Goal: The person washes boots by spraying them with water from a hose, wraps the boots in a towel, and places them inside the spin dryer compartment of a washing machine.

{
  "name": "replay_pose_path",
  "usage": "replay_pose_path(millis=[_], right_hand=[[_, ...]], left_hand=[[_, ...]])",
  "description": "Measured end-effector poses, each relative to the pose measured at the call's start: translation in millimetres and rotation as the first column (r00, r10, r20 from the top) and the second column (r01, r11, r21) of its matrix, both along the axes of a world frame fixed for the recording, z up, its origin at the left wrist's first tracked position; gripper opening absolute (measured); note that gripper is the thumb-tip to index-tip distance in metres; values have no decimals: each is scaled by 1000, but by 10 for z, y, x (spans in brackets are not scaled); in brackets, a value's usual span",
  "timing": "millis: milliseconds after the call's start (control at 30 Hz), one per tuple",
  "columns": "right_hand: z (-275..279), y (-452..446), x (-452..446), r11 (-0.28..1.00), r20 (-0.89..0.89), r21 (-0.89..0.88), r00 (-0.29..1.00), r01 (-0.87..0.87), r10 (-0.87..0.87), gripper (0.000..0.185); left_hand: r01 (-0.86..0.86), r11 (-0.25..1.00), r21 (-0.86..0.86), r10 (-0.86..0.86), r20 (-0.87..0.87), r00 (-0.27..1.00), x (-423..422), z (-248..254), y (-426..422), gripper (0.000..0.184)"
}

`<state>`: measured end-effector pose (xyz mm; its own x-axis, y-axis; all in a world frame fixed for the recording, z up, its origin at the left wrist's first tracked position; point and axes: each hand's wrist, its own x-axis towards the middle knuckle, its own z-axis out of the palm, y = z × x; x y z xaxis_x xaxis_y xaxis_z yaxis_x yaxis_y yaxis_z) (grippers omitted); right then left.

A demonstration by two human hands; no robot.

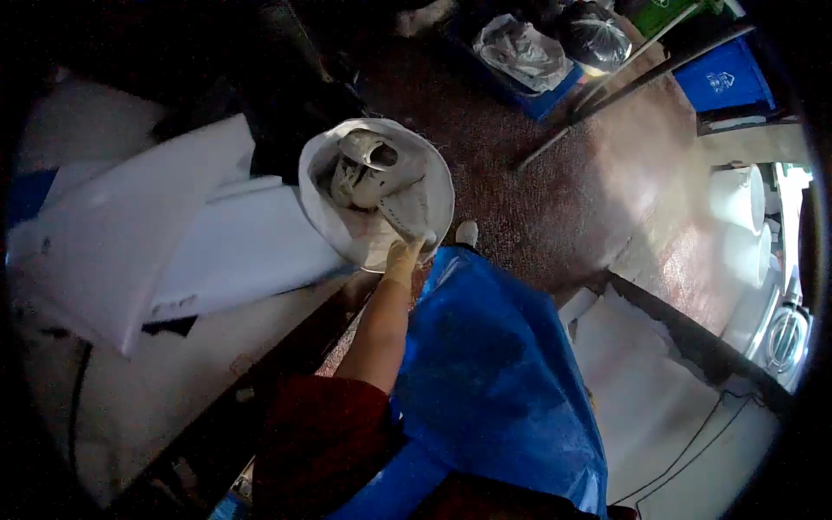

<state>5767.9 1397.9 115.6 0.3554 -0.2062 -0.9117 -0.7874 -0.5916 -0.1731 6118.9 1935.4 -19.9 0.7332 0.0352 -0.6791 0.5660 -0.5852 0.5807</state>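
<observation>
My left hand (406,256), in a pale glove, reaches over the near rim of a round white bin (440,178). Its fingers are closed on the end of a flat, pale grey piece (407,212) that slants down into the bin; what kind of thing this is, I cannot make out. Behind that piece, inside the bin, lie crumpled whitish waste and a pale cup-like thing (368,149) with a dark opening. A blue plastic apron (498,373) spreads over the front of my body. My right hand is out of view.
Large white sheets (234,247) lie left of the bin. Farther off, a blue tray (548,102) holds plastic bags beside a long pole (598,95). A blue recycling bin (726,80) and white buckets (737,195) stand right. A cable crosses the pale surface (628,364) at lower right.
</observation>
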Motion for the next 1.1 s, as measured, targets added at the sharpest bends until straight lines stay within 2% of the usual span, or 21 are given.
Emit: replay_pose_path(millis=[67, 133, 167, 267, 333, 433, 467, 533, 567, 633, 700, 767, 800, 867, 900, 933, 967, 1033, 1067, 1100], right_hand=[[48, -37, 66, 972, 33, -2, 971, 237, -236, 40], [57, -128, 149, 891, 96, 34, 886, 453, -454, 40], [67, -159, 203, 844, 124, 58, 835, 533, -536, 40], [101, -304, 350, 731, 178, 127, 710, 670, -682, 41], [113, -403, 441, 692, 203, 164, 663, 703, -721, 42], [83, -575, 571, 629, 215, 205, 593, 750, -776, 43], [79, -638, 634, 603, 210, 211, 567, 769, -796, 43], [103, -675, 802, 651, 253, 262, 600, 712, -759, 44], [176, -660, 904, 713, 302, 291, 646, 638, -701, 42], [54, -782, 1119, 695, 236, 291, 655, 657, -718, 41], [-108, -900, 1172, 679, 165, 288, 663, 676, -730, 39], [-221, -999, 1239, 789, 301, 367, 739, 493, -602, 37], [-269, -1085, 1297, 792, 297, 372, 746, 484, -596, 37], [-261, -1177, 1470, 821, 268, 324, 787, 470, -556, 40], [-219, -1183, 1590, 855, 249, 281, 827, 436, -504, 42], [-65, -1040, 1797, 893, 230, 240, 871, 381, -433, 43], [68, -911, 1978, 919, 206, 212, 904, 333, -375, 45], [261, -793, 2202, 948, 181, 183, 938, 262, -294, 48], [332, -759, 2277, 947, 184, 186, 938, 261, -295, 49], [336, -760, 2275, 947, 185, 185, 937, 263, -296, 49]], left_hand=[[-79, 996, -52, 80, 13, 997, -2, -99, -50, 51], [-14, 998, 62, 9, 83, 996, -67, -393, -163, 42], [131, 961, 245, -164, 121, 979, -110, -579, -215, 38], [385, 660, 646, -552, 69, 831, -191, -1014, -305, 31], [416, 503, 758, -652, 16, 758, -220, -1171, -322, 32], [433, 672, 600, -562, 33, 826, -109, -1105, -329, 32], [432, 674, 599, -558, 32, 829, -157, -1286, -316, 32], [275, 679, 681, -445, 84, 892, -261, -1624, -267, 31], [217, 675, 705, -402, 105, 910, -233, -1523, -259, 31], [92, 853, 514, -222, 198, 955, -299, -1345, -92, 32], [-99, 976, 195, 56, 214, 975, -311, -679, -9, 34], [-303, 947, -110, 320, 203, 926, -295, -366, 94, 36], [-355, 905, -234, 409, 246, 879, -336, -289, 97, 38], [-307, 853, -421, 502, 508, 700, -370, -277, 128, 38], [-658, 318, -682, 843, -114, 526, -393, -256, 219, 36], [-814, -325, -481, 678, -718, 154, -409, -234, 272, 34], [-812, -327, -484, 679, -718, 155, -403, -191, 274, 34], [-724, -206, -659, 776, -560, 289, -357, -80, 259, 31], [-723, -206, -660, 775, -561, 291, -313, -103, 298, 31], [-700, -295, -650, 763, -602, 238, -233, -132, 366, 31]])
